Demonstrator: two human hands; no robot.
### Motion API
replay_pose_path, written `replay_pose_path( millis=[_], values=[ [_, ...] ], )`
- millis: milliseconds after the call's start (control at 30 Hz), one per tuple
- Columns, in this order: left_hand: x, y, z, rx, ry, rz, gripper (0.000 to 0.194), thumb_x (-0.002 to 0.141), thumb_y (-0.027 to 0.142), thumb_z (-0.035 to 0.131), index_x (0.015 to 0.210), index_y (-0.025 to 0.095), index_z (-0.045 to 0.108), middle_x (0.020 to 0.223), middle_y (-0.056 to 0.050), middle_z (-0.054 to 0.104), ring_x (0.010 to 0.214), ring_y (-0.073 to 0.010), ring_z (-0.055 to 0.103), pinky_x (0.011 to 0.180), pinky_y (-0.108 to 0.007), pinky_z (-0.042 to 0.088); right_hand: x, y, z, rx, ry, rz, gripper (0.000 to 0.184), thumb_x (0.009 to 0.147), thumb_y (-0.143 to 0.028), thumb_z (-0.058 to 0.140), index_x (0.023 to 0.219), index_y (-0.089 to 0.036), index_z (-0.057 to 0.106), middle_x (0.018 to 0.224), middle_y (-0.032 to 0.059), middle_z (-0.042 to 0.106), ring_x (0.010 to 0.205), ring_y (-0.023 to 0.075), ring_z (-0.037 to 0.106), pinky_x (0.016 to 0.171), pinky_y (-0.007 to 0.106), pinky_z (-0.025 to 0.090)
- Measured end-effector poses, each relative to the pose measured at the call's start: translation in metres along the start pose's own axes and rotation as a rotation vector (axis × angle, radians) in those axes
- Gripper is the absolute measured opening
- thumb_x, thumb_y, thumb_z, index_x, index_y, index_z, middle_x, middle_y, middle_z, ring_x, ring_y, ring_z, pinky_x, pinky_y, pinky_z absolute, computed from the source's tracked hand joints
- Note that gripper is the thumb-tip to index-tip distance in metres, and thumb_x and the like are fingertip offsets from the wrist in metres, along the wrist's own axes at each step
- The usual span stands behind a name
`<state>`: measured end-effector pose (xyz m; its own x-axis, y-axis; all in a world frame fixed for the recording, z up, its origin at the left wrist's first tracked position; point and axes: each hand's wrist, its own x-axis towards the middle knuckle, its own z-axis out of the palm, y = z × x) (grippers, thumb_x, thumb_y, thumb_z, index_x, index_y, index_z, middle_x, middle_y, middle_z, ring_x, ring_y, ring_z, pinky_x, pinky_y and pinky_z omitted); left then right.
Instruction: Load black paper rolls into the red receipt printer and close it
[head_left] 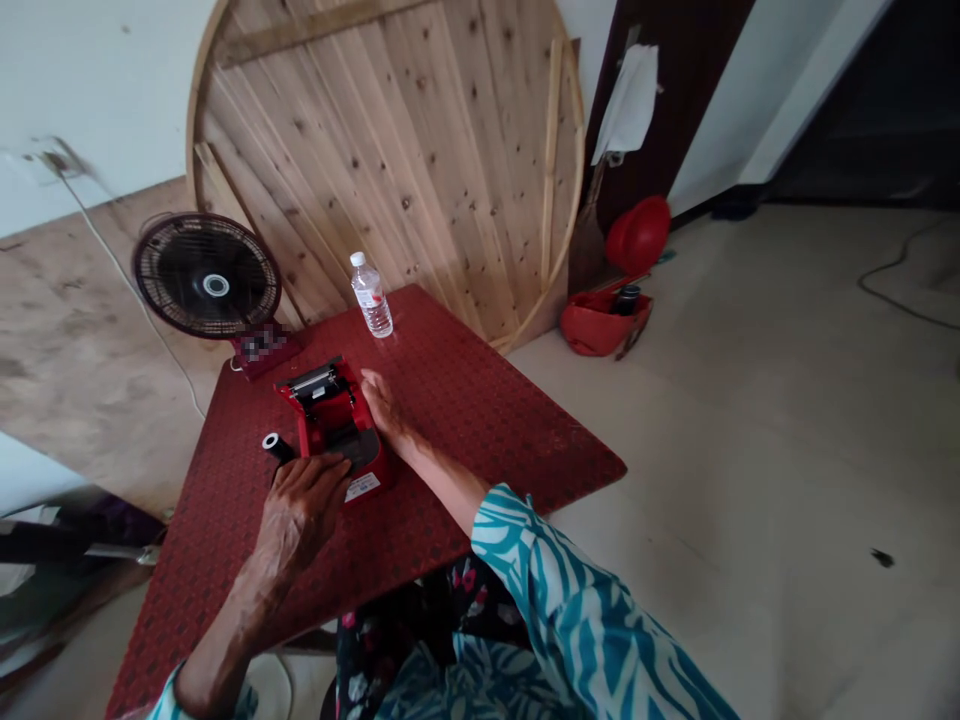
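Observation:
A red label printer [346, 440], its lid [315, 385] raised at the back, sits on the table with its dark inner bay showing. My left hand [304, 505] grips its near left side, the fingers curled over the rim into the bay. Along the right side lies my right hand [384, 408], holding the casing; some of its fingers are hidden. A small black roll with a white end [277, 446] is just beyond my left hand, beside the printer. On the printer's near face is a white label [363, 487].
The red patterned table [480, 430] carries a clear plastic bottle [373, 300] and a dark fan [210, 280] at the back. A large round wooden board [405, 150] leans behind. Red helmets [637, 235] and a red container [600, 325] are on the floor to the right.

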<state>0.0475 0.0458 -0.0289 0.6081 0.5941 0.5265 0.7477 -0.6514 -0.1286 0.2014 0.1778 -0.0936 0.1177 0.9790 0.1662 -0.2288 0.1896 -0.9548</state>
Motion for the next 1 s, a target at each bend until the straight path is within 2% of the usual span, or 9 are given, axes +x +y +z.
replay_pose_path(
  millis=[167,267,367,433,533,633,800,900,1000],
  values=[
    [-0.002,0.001,0.003,0.003,0.033,0.000,0.022,0.097,0.026,0.050,0.104,0.022,0.071,0.102,-0.007,0.076,0.091,-0.0212,0.069,0.080,-0.035,0.049,0.034,-0.027,0.011,-0.033,-0.070,-0.097,0.021,0.090,-0.039,0.051,0.090,-0.028,0.069,0.103,0.0024,0.069,0.113,0.0212,0.057,0.108,0.040,0.040],
    [-0.003,0.001,0.004,-0.012,0.057,0.007,0.021,0.096,0.024,0.052,0.104,0.020,0.070,0.102,-0.007,0.076,0.092,-0.0204,0.068,0.080,-0.034,0.049,0.029,-0.029,0.006,-0.051,-0.083,-0.130,0.033,0.090,-0.045,0.050,0.070,-0.026,0.067,0.084,0.0021,0.068,0.101,0.0215,0.060,0.100,0.039,0.044],
    [-0.005,0.001,0.006,-0.019,0.084,0.017,0.019,0.095,0.023,0.054,0.105,0.019,0.070,0.101,-0.007,0.075,0.090,-0.0199,0.067,0.080,-0.034,0.048,0.011,-0.021,-0.003,-0.056,-0.067,-0.157,0.034,0.087,-0.043,0.053,0.062,-0.023,0.065,0.089,0.0029,0.066,0.104,0.0206,0.060,0.101,0.036,0.043],
    [-0.006,0.002,0.007,-0.019,0.083,0.013,0.019,0.095,0.023,0.055,0.106,0.019,0.070,0.102,-0.007,0.074,0.090,-0.0202,0.066,0.081,-0.035,0.047,-0.004,-0.015,-0.008,-0.054,-0.054,-0.163,0.026,0.081,-0.040,0.059,0.063,-0.022,0.066,0.099,0.0036,0.065,0.107,0.0208,0.059,0.101,0.036,0.042],
    [-0.009,0.001,0.007,-0.015,0.053,-0.010,0.021,0.095,0.025,0.055,0.110,0.020,0.069,0.104,-0.009,0.071,0.091,-0.0219,0.064,0.081,-0.035,0.048,-0.022,-0.008,-0.011,0.004,-0.024,-0.135,0.015,0.075,-0.035,0.063,0.080,-0.022,0.068,0.109,0.0040,0.064,0.108,0.0206,0.059,0.099,0.037,0.043],
    [-0.012,-0.007,0.005,-0.077,0.060,-0.032,0.026,0.096,0.032,0.053,0.116,0.019,0.065,0.113,-0.012,0.066,0.098,-0.0238,0.063,0.082,-0.036,0.049,-0.030,-0.006,-0.011,0.084,-0.032,-0.063,0.023,0.074,-0.032,0.061,0.095,-0.024,0.067,0.109,0.0021,0.065,0.107,0.0188,0.060,0.099,0.037,0.044],
    [-0.019,-0.027,0.004,-0.018,0.051,-0.153,0.050,0.095,0.050,0.049,0.131,0.015,0.054,0.127,-0.018,0.062,0.109,-0.0312,0.061,0.085,-0.042,0.048,-0.030,-0.007,-0.009,0.119,-0.033,-0.008,0.023,0.075,-0.030,0.059,0.096,-0.025,0.066,0.109,0.0006,0.067,0.108,0.0184,0.060,0.102,0.038,0.042],
    [-0.023,-0.032,0.006,0.037,-0.009,-0.167,0.051,0.095,0.053,0.047,0.127,0.016,0.057,0.125,-0.017,0.065,0.111,-0.0326,0.060,0.086,-0.043,0.046,-0.030,-0.005,-0.010,0.109,-0.037,-0.015,0.022,0.075,-0.029,0.060,0.096,-0.026,0.067,0.111,0.0007,0.066,0.110,0.0189,0.059,0.103,0.038,0.042],
    [-0.025,-0.031,0.009,0.054,-0.004,-0.158,0.050,0.093,0.051,0.050,0.126,0.015,0.059,0.124,-0.017,0.067,0.116,-0.0332,0.059,0.093,-0.045,0.043,-0.031,-0.002,-0.011,0.106,-0.047,-0.032,0.024,0.076,-0.029,0.060,0.098,-0.027,0.067,0.111,0.0007,0.066,0.107,0.0192,0.059,0.100,0.038,0.044]
  ],
)
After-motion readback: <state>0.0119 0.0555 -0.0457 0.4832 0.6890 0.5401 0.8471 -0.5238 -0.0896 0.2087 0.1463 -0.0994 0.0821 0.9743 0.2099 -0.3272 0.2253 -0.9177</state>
